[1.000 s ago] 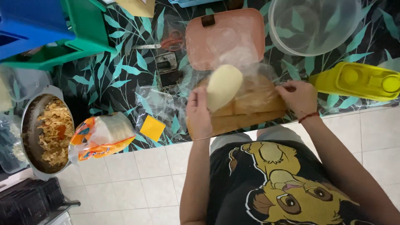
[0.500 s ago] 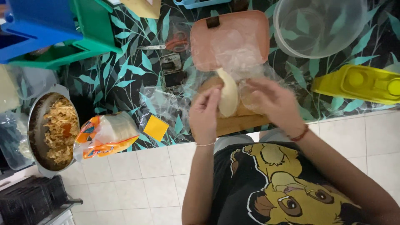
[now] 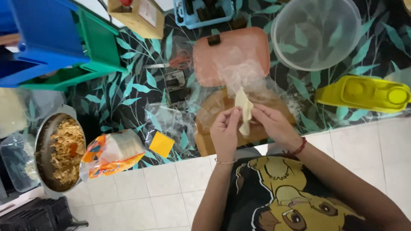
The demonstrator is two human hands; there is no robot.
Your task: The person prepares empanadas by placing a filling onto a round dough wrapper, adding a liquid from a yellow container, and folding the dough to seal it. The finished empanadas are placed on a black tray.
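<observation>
Both my hands hold a thin pale round wrapper, bent and hanging edge-on between them. My left hand pinches its left side and my right hand grips its right side. They hover over a wooden cutting board with a clear plastic bag lying on its far part. A pink lidded box sits just beyond the board.
A pan of shredded filling sits at the left, beside an orange bag of wrappers and a yellow square. A clear round bowl, a yellow tray, scissors and blue and green stools lie around.
The wrapper was held up flat by my left hand alone. My right hand has come off the board to take its other side, and the wrapper now hangs folded between both hands.
</observation>
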